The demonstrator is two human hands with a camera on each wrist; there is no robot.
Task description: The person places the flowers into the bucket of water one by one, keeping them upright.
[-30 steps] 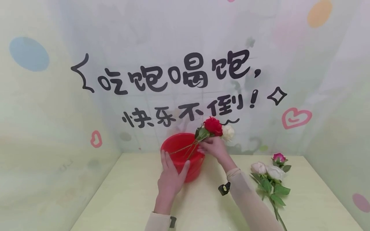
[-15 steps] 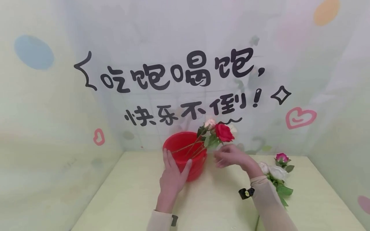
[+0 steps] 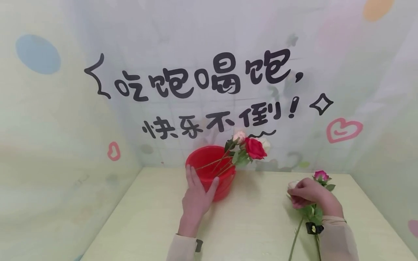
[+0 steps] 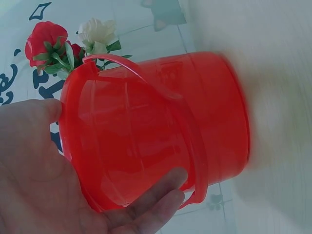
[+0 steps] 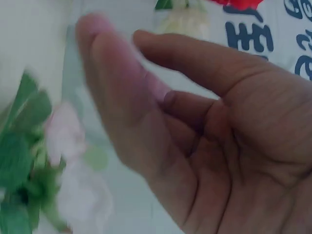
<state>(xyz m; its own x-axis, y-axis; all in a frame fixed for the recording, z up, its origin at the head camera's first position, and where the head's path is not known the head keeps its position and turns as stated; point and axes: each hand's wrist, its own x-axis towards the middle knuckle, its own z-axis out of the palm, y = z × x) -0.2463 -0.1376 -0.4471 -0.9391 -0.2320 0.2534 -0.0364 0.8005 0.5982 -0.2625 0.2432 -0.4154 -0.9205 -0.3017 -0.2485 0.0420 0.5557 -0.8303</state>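
The pale flowers [image 5: 83, 197] are lying on the desk [image 3: 153, 214], well to the right of the bucket [image 3: 225, 190], and a magenta flower [image 3: 321, 176] is lying beside them. The right hand [image 3: 311, 195] is hovering at the pale blooms; its fingers are half bent, leaving only a narrow gap to the thumb, and the right wrist view is showing nothing between them. I cannot tell if it is touching a petal.

For a good pick-up, I think the right hand should be aiming lower, at one stem [image 3: 295, 235], since pinched petals may be bending or coming off. The leaves [image 3: 315, 214] are lying close together and may be catching each other, so freeing one flower first seems wise.

The left hand [image 3: 196, 194] is resting spread on the near side of the bucket, fingers nearly straight. A light, even press should be helping here: the red flower [image 3: 255, 148], pink flower [image 3: 239, 136] and cream flower [image 3: 264, 144] are leaning past the right rim of the bucket, and their weight may be pulling it that way. Behind the bucket, a patterned wall [image 3: 183, 32] is standing.
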